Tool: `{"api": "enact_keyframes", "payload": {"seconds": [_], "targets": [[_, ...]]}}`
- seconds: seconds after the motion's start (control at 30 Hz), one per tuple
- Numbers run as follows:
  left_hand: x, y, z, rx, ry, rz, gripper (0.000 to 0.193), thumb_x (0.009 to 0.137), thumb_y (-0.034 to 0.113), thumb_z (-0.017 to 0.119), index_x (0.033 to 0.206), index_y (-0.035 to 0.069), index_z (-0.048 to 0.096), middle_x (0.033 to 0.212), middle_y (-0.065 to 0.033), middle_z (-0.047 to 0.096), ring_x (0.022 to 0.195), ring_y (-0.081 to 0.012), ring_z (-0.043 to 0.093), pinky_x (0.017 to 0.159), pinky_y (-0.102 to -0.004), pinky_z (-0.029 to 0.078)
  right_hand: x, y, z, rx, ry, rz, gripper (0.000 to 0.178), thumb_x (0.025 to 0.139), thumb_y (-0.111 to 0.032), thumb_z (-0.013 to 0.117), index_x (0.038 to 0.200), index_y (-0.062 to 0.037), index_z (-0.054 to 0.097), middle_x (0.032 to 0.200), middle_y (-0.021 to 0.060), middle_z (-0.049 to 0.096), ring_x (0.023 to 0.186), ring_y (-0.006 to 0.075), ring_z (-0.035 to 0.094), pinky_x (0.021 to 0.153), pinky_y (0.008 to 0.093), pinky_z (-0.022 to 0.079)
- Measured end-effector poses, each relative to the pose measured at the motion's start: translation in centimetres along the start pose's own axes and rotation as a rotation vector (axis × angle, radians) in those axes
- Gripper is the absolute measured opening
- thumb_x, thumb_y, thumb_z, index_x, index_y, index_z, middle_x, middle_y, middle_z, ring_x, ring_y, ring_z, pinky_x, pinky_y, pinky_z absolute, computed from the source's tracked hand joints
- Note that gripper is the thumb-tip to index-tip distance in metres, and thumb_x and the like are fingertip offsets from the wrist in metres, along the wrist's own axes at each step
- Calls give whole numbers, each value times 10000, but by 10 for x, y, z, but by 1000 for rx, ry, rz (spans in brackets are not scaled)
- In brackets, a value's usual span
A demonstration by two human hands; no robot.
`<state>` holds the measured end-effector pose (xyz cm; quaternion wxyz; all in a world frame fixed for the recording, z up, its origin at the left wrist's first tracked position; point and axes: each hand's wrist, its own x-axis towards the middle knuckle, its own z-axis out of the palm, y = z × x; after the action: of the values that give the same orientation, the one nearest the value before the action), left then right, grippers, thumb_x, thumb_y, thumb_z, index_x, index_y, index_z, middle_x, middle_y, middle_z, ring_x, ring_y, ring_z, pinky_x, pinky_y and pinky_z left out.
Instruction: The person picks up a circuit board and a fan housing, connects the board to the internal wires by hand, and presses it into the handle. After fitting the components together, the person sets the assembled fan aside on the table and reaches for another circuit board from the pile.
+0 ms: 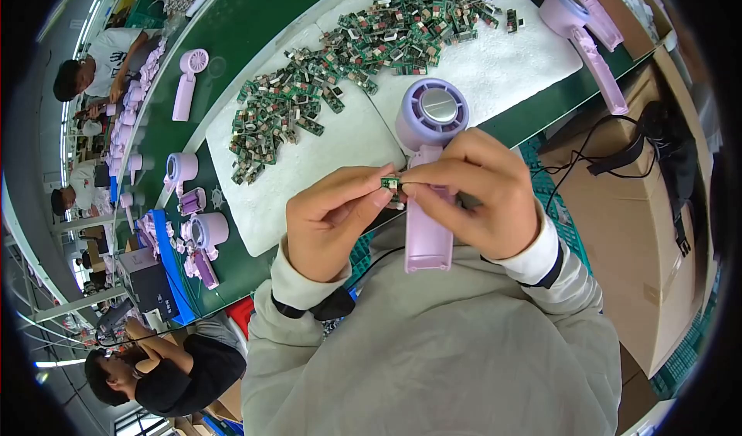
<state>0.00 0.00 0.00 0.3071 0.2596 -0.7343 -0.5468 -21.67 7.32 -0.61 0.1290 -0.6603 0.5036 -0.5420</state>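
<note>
we pinch circuit board [390,183] in left hand [328,216], just left of lilac handle [429,241], long axis toward us; right hand [491,192], nearer, holds handle.

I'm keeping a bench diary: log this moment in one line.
left hand: pinching small circuit board | right hand: at its edge, over purple fan | pile of boards: on white foam sheets
</note>
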Motion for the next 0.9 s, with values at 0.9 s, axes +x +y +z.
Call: {"api": "enact_keyframes", "payload": {"seconds": [0.9], "targets": [[2,-16,20,-217,65,-115,282,965,-79,613,1245,-72,650,1196,-187,665,997,-217,692,882,-317,576,1,9,-6,-92,-167,-152,263,668,-46,839,916,-86,760,793,19,605,686,203,522,600,325,423]]}}
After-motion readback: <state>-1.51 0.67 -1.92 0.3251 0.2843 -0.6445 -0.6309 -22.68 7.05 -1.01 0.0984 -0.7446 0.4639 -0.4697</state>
